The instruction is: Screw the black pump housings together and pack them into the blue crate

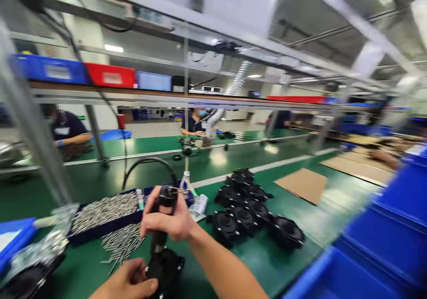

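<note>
Black round part [166, 270] lies on the green worktop [200, 270] at the bottom of the view, left of centre, directly below the driver. Left hand [131, 281] grips its left edge, thumb on the near side, fingers curled. Right hand [171, 219] is closed around a black upright driver [159, 241], whose lower end meets the part's top side; the exact contact point is too blurred to confirm. A black cable [150, 160] arches away behind the driver. Left of the driver, loose metal pins [122, 244] lie scattered on the worktop, in front of a dark blue tray [103, 228] filled with similar pins. Right of the right forearm, a cluster of black parts [245, 219] sits close together, some touching. Beyond it, a cardboard sheet [302, 185] lies flat. Blue bins [383, 232] line the right edge. At lower left, clear plastic wrapping [46, 248] rests by another black part [28, 281]. Across the bench, a seated person in a dark top [70, 127] leans forward; overhead, a shelf carries a blue box [50, 70] and a red box [110, 75].
</note>
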Tool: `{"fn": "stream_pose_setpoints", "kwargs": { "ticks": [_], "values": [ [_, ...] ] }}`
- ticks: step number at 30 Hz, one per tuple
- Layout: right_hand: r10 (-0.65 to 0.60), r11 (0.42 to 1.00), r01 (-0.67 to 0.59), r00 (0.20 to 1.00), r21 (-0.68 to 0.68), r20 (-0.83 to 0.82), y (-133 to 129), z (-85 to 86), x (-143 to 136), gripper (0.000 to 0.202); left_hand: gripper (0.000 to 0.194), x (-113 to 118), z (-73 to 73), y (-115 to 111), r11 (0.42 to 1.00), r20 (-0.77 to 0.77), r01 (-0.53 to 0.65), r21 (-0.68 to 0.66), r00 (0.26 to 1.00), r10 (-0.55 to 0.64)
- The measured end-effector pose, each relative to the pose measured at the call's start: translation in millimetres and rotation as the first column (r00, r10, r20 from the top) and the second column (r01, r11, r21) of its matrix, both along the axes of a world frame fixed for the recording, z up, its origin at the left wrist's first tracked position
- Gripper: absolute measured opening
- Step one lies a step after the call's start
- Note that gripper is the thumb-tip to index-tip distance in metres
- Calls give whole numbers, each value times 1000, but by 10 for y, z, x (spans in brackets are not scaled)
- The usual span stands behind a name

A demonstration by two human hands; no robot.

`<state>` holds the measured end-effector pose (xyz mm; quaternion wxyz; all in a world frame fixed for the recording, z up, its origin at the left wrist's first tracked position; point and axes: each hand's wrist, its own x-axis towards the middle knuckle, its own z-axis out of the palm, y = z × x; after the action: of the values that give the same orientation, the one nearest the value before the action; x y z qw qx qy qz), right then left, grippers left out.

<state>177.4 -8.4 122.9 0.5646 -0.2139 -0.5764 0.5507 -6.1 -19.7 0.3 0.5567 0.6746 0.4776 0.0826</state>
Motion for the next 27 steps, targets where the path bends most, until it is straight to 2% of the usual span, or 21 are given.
{"fn": "stream_pose_setpoints", "kwargs": {
  "ticks": [4, 8, 14, 20, 27],
  "values": [
    [51, 998, -49, 998, 36, -45, -21, -130, 49, 38, 64, -30, -236, 39, 981, 168, 1, -196, 985, 32],
    [56, 998, -55, 998, 25, -11, -30, -144, -22, 36, 66, 3, -358, 58, 940, 233, 12, -342, 970, 73],
    [119, 993, -119, 993, -4, 10, -8, -182, -92, 37, 77, -7, -327, 32, 915, 279, -33, -402, 947, 156],
    [130, 992, -130, 992, 2, -3, -25, -183, -98, 32, 82, -27, -264, 122, 856, 292, 39, -515, 947, 133],
    [115, 993, -115, 993, 13, 3, -24, -199, -118, 32, 79, -89, -361, 227, 822, 308, 85, -563, 944, 113]
  ]
}}
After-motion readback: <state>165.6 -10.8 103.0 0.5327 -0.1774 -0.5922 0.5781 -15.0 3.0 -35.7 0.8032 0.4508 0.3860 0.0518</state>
